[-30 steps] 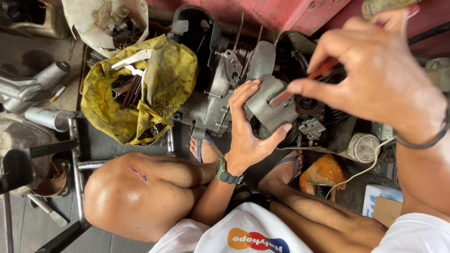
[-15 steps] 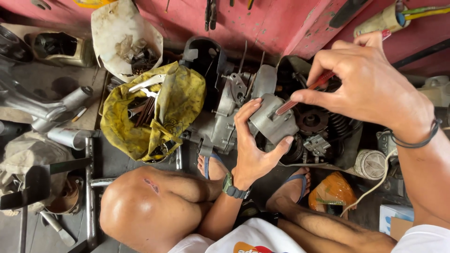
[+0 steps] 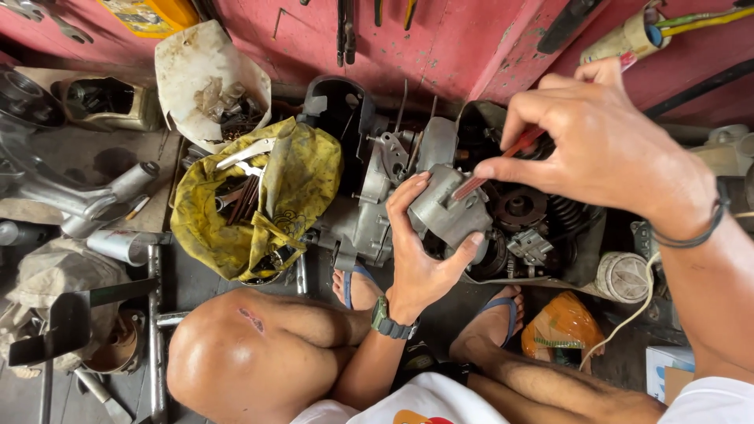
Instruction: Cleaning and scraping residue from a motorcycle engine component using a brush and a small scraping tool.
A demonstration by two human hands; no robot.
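Observation:
My left hand grips a small grey metal engine part and holds it up in front of a dismantled engine. A thin red-handled tool is pinched in my right hand, with its tip resting on the grey part. There is a watch on my left wrist and a dark band on the right. I squat with my bare knee low in the view and blue sandals on my feet.
A yellow bag of wrenches and metal parts lies left of the engine. A cut white jug holds small parts behind it. Red wall with hanging tools at the back. Metal tubes at left, an orange bag at right.
The view has tilted up, showing more of the red wall. My hands stay together on the grey part, with the red tool still working at it.

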